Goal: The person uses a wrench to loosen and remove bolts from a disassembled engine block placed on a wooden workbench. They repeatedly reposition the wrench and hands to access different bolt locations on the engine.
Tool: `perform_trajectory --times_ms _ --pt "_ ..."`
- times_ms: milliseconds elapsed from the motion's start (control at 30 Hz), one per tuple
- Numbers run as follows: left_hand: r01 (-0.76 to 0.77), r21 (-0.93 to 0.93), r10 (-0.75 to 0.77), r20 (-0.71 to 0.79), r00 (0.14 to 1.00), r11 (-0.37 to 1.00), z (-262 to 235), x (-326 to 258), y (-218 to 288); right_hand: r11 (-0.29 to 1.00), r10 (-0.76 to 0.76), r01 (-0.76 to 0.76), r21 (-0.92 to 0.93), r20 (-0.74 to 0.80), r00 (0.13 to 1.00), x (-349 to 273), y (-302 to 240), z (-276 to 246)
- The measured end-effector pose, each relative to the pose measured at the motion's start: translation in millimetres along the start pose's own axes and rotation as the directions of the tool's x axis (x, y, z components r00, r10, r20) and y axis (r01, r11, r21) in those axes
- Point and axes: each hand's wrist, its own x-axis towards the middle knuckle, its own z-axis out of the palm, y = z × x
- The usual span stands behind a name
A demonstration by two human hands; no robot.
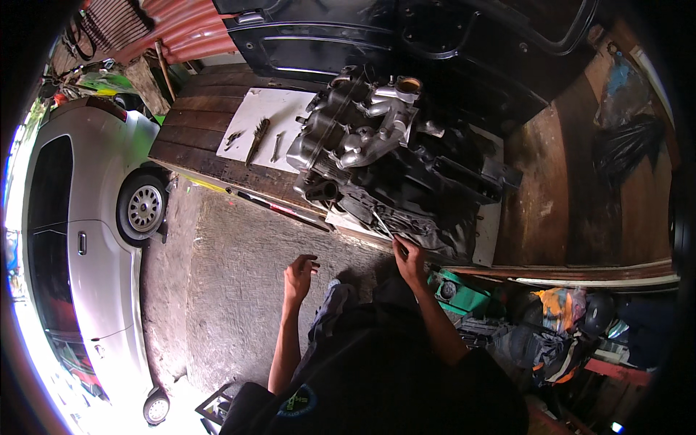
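Note:
My right hand [410, 262] is closed round the near end of a slim silvery metal tool [383, 225], whose exact kind I cannot make out. Its far end points at the dark cloth-like heap [428, 230] on the bench's front edge. My left hand [299, 278] hangs over the floor, fingers loosely bent and apart, with nothing visible in it. Beyond both hands sits a metal engine assembly [319, 138] with a silvery branched intake pipe [388, 134]. Left of the engine, a spanner [275, 147] and a dark brush-like tool [256, 143] lie on a white board [243, 109].
The plank bench [196, 109] runs along a black vehicle panel [319, 43]. A silver car [94, 196] stands at left. Under the bench's right end are a green case [458, 293] and a cluttered pile [562, 319]. Black plastic bags [627, 148] lie far right.

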Motion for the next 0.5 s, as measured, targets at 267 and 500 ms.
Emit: perform_trajectory --times_ms 267,500 --pt "-0.039 0.002 0.039 0.018 0.999 0.999 3.0 1.5 -1.1 0.992 0.084 -0.080 0.099 -0.041 0.996 0.7 32.4 12.6" --pt "-0.017 -0.021 0.017 -0.017 1.000 1.000 -6.7 2.3 -0.8 0.894 -0.031 0.052 -0.445 0.056 0.998 37.6 -60.8 -32.5"
